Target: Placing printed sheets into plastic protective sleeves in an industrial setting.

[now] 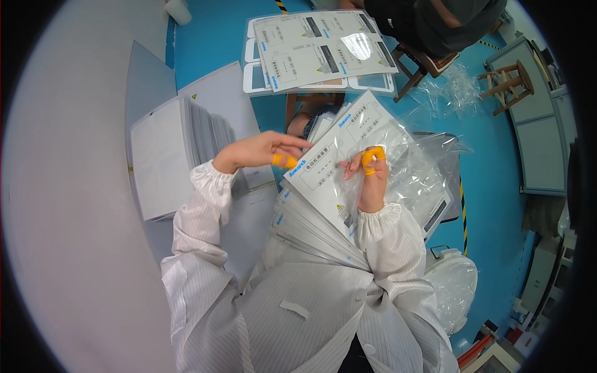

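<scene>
A fan of white printed label sheets (323,165) lies across my lap, its top sheet tilted. At its left edge is my left hand (264,151), fingers stretched out and fingertips by the edge; one digit wears a yellow finger cot (285,161). Over the sheets, my right hand (371,177) has its fingers bent inward, with yellow covers on it. Whether something thin is pinched there I cannot make out. Crumpled clear plastic film (407,165) spreads just right of that hand, over part of the sheets.
A thick stack of white sheets (160,158) stands on the grey table at left. Ahead, more printed sheets (323,53) lie on a small table, near a seated person (435,25). Loose film (457,87) and a wooden stool (509,84) are at right. A film-filled white container (453,286) stands lower right.
</scene>
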A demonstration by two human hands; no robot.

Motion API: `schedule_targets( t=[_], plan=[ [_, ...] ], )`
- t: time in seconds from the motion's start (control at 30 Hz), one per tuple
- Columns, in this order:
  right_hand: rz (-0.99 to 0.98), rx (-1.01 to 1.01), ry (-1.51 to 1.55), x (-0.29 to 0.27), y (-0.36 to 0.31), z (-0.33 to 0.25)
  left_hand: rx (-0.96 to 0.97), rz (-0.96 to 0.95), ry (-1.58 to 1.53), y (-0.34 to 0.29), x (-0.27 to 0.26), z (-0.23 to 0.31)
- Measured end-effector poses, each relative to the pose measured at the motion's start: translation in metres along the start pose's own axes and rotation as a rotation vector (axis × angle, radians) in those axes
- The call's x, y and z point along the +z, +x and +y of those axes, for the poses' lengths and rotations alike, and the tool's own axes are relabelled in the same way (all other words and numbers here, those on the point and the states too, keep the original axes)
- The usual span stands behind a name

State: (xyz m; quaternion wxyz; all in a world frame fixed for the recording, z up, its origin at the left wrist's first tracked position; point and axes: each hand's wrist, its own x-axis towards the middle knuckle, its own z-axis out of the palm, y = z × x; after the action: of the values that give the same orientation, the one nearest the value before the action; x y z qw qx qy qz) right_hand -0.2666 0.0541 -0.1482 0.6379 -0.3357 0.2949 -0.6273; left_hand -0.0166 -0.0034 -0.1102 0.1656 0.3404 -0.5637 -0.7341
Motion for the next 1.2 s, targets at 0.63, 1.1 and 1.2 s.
schedule_targets(
  t=[0.63, 1.1, 1.2],
  plan=[
    [1.480, -1.086, -0.866, -0.329, -0.259, -0.396, 0.217, 0.768, -0.153, 0.109, -0.157, 0.020],
    [0.944, 0.843, -0.986, -0.458, -0.419, -0.197, 0.054, 1.352, 0.476, 0.133, -0.160, -0.008],
    [1.012, 1.140, -1.560, -0.382, -0.342, -0.283, 0.112, 1.290, 0.823, 0.094, -0.136, 0.001]
  ],
)
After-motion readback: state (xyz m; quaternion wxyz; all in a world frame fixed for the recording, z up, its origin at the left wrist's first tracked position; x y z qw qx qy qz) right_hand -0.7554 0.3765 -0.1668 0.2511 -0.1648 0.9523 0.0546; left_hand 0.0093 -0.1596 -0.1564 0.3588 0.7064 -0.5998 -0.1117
